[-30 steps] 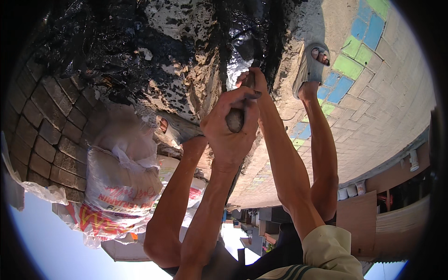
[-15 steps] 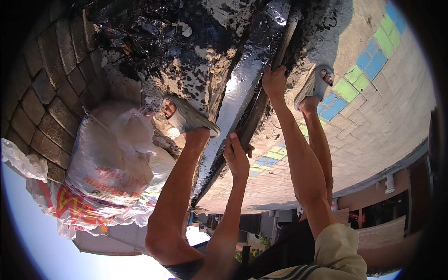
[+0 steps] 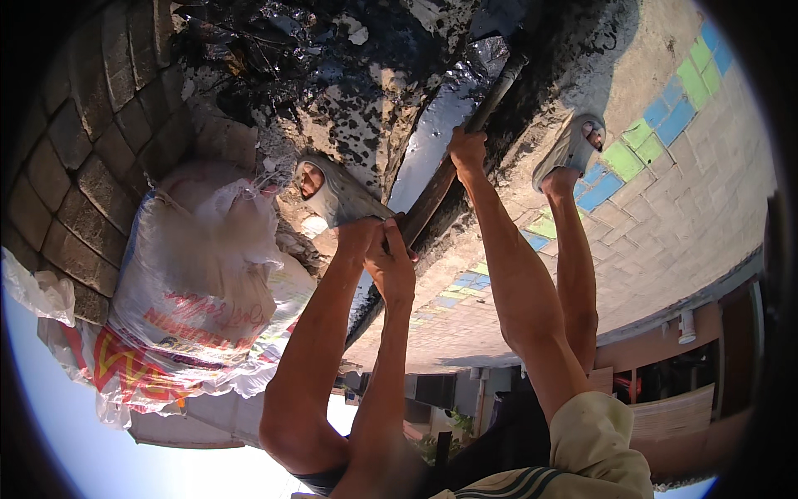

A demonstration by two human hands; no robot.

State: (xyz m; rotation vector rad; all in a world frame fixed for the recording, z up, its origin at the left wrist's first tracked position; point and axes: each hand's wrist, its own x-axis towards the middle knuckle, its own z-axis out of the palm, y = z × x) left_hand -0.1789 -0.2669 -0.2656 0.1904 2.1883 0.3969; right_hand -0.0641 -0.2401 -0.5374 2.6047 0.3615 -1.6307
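A long, dark wooden tool handle (image 3: 432, 198) slants over a narrow gutter holding water (image 3: 422, 150). My right hand (image 3: 468, 153) is wrapped round it partway along. Lower down, close to its near end, my left hand (image 3: 392, 256) grips the same handle beside my left shin. The far end of the handle reaches up to the dark, wet part of the gutter; what head it carries I cannot make out. My feet, in grey slip-on sandals, stand on either side: the left sandal (image 3: 337, 193) and the right sandal (image 3: 565, 154).
Shiny black sludge (image 3: 274, 75) lies heaped on the concrete at the far left. A filled white sack (image 3: 199, 291) with loose plastic stands left of my left foot, by brick-like paving (image 3: 83, 208). On the right runs pale paving (image 3: 665, 224) edged with green and blue blocks.
Both hands have moved left with the handle, the right hand also slightly nearer. The handle now crosses over the water, where before it lay along the gutter's right side.
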